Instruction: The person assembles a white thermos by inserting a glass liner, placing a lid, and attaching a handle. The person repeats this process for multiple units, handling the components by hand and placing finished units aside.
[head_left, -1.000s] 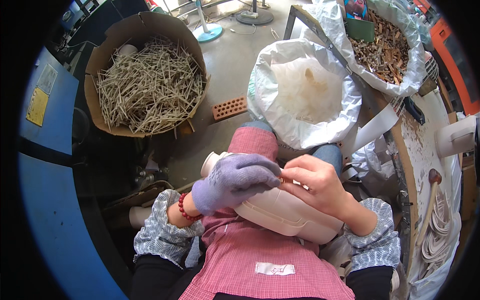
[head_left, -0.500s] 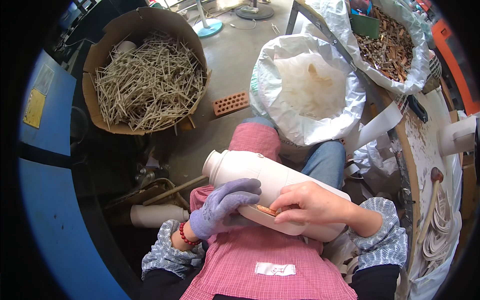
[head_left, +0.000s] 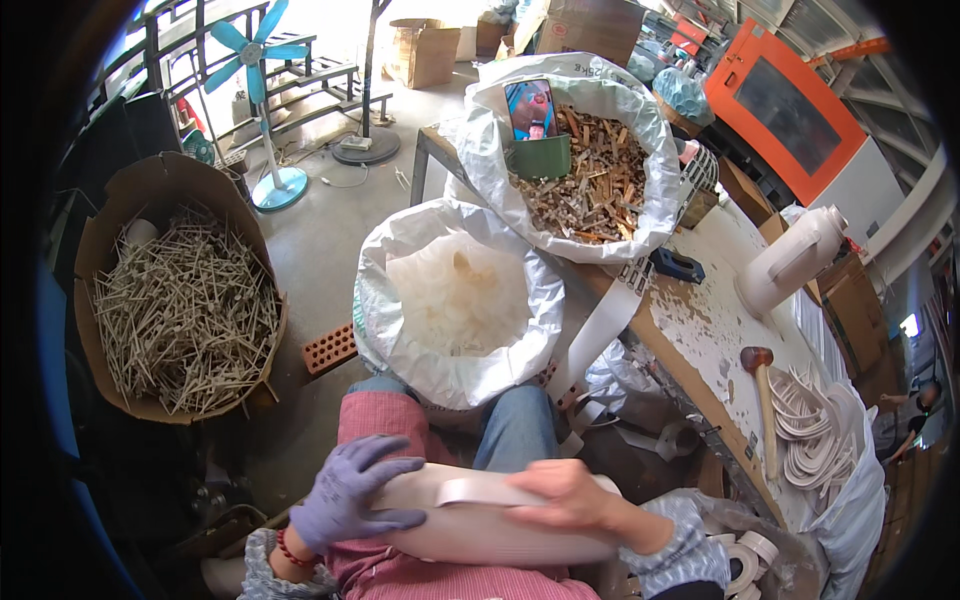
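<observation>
A long cream-white vessel-shaped piece (head_left: 480,525) lies across my lap over a pink striped apron (head_left: 420,580). My left hand (head_left: 350,490), in a purple glove, presses flat on its left end. My bare right hand (head_left: 570,495) rests on its top right part, holding down a strip of pale tape (head_left: 480,488) that runs across the piece. My fingers are apart on the left, curled over the strip on the right.
An open white sack (head_left: 400,340) of pale shavings stands in front of my knees. Left is a cardboard bin (head_left: 120,200) of thin sticks, with a red brick (head_left: 330,350) between. Right is a workbench (head_left: 720,330) with a mallet (head_left: 765,400), white strips and a second sack of wood bits.
The view has tilted up toward the room. The white piece now lies lower and flatter on my lap, and my right hand has moved onto a tape strip on top.
</observation>
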